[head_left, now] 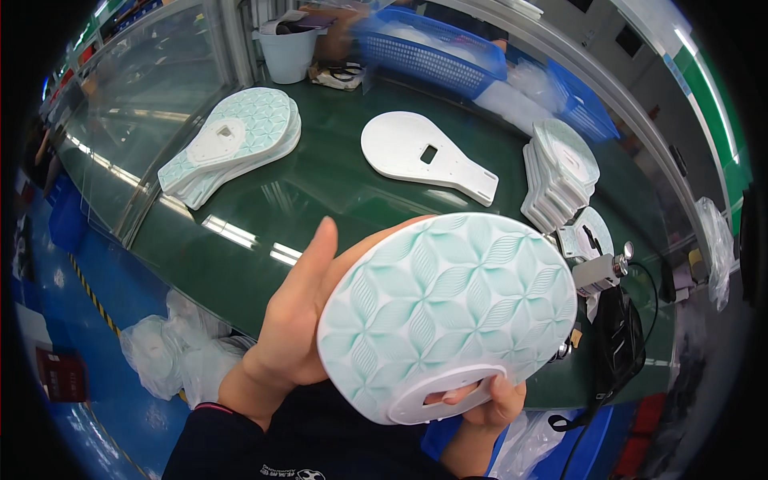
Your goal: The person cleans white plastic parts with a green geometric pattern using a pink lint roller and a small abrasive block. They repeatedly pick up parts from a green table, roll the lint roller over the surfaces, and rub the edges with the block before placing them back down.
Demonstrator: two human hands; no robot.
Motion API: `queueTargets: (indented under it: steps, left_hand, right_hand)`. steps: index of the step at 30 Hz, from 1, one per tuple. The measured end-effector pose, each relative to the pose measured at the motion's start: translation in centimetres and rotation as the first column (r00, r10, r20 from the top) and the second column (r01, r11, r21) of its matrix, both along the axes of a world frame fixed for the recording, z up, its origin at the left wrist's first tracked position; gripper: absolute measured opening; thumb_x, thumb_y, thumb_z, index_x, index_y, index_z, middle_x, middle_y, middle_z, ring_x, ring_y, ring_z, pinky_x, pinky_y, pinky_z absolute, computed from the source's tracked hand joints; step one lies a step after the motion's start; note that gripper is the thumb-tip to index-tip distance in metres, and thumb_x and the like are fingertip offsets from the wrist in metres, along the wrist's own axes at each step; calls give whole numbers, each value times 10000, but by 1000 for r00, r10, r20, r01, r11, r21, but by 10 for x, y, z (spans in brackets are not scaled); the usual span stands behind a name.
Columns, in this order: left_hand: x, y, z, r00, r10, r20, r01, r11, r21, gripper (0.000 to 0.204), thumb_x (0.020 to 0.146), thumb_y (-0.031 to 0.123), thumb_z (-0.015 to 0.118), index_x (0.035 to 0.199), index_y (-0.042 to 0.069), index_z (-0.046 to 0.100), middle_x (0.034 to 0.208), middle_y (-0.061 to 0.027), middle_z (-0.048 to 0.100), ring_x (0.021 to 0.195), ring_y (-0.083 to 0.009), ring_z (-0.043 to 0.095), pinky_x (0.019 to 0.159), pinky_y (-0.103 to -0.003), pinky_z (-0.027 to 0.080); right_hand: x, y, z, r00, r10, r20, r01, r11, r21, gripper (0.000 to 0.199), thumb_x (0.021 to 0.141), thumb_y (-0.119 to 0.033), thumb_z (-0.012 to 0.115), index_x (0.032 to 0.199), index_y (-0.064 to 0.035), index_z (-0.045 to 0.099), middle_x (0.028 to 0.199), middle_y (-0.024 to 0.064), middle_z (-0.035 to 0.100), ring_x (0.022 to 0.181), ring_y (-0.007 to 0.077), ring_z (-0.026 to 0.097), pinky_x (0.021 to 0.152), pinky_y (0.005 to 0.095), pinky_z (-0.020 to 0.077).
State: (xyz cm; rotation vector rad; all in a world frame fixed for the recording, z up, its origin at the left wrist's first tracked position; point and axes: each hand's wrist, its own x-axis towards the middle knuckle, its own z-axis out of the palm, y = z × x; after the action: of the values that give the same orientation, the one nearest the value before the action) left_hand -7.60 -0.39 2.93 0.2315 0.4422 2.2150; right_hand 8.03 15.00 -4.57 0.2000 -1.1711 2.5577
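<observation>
A rounded white plastic panel (448, 296) with a raised pale-green petal pattern is held up, tilted, in front of my body. Along its left edge, my left hand (300, 312) has the thumb stretched up and away, with the fingers extended flat behind the panel and partly hidden. At the bottom right, my right hand (498, 404) grips the panel beside its oval recess, thumb on the front and a fingertip showing through the slot. The panel's narrow end is out of sight. Beyond it, a plain white paddle-shaped piece (400, 148) with a rectangular hole lies on the green table (328, 172).
Patterned paddle-shaped panels (252, 120) lie stacked at the left, with another stack (560, 172) at the right. Near that are a metal-topped bottle (600, 274) and a black pouch (620, 336). A white bucket (288, 56) and blue baskets (428, 56) line the back.
</observation>
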Motion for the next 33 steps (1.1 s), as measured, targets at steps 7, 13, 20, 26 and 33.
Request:
queueTargets:
  steps: [7,13,20,26,33]
  left_hand:
    - [27,-19,-4,726,-43,-686,-151,964,-220,754,716,-83,587,1301,-26,115,1228,-165,368,1104,-202,420,895,-301,373]
    - [26,-23,-6,596,41,-802,-275,949,-156,675,751,-71,553,1289,-48,147,1119,-177,485,970,-196,533,797,-272,453]
    - [24,-26,-3,665,50,-745,-294,935,-199,555,786,-37,528,1255,-69,235,1056,-172,537,941,-168,540,785,-248,445]
    - [22,-31,-9,654,128,-746,-388,903,-185,369,864,71,434,1190,-81,354,1003,-134,561,864,-127,545,759,-223,420]
    - [24,-29,-16,665,230,-711,-552,793,-259,403,876,260,438,1087,-83,461,871,-71,568,712,-50,471,619,-179,365]
  right_hand:
    - [-14,-13,19,980,-53,-193,-10,951,-309,428,871,-192,372,1143,134,314,888,342,529,879,516,494,773,620,371]
    - [-6,-21,20,981,-95,-166,39,950,-311,404,857,-177,406,1129,116,351,865,325,538,836,455,533,738,625,387]
    - [-6,-24,18,989,-80,-124,36,946,-323,374,841,-177,427,1066,121,422,834,319,539,819,436,539,736,608,395]
    - [-6,-22,26,997,-70,-21,70,997,-22,337,833,-163,436,1086,59,428,812,245,532,759,358,549,675,537,451]
    - [-1,-26,17,960,-252,121,255,967,-8,374,745,-59,503,1071,103,417,865,324,524,755,396,565,641,555,459]
